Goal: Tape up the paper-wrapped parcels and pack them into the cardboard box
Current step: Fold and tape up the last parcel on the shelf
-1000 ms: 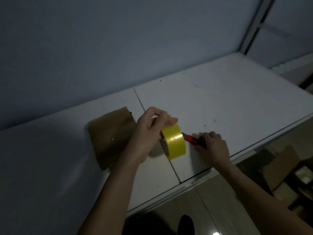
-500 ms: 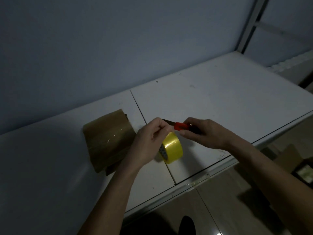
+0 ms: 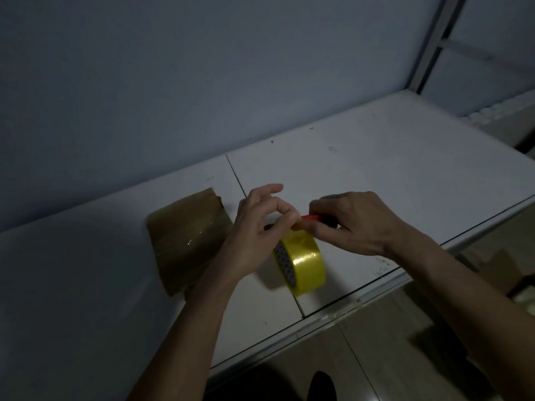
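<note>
A brown paper-wrapped parcel (image 3: 186,241) lies on the white table (image 3: 376,175), with shiny tape across it. A yellow tape roll (image 3: 304,263) stands on edge to the parcel's right. My left hand (image 3: 254,235) pinches the loose tape end at the top of the roll. My right hand (image 3: 353,222) grips a red utility knife (image 3: 311,217) and holds its tip at the tape end, close to my left fingers. The blade itself is hidden between the hands.
A wall rises right behind the table. The table's front edge runs diagonally at lower right, with tiled floor below. A cardboard box (image 3: 503,270) sits on the floor at far right, partly hidden. A metal post (image 3: 428,44) stands at upper right.
My right hand lifted the red knife off the table and brought it up to the tape end. My left hand shifted from holding the roll to pinching the tape.
</note>
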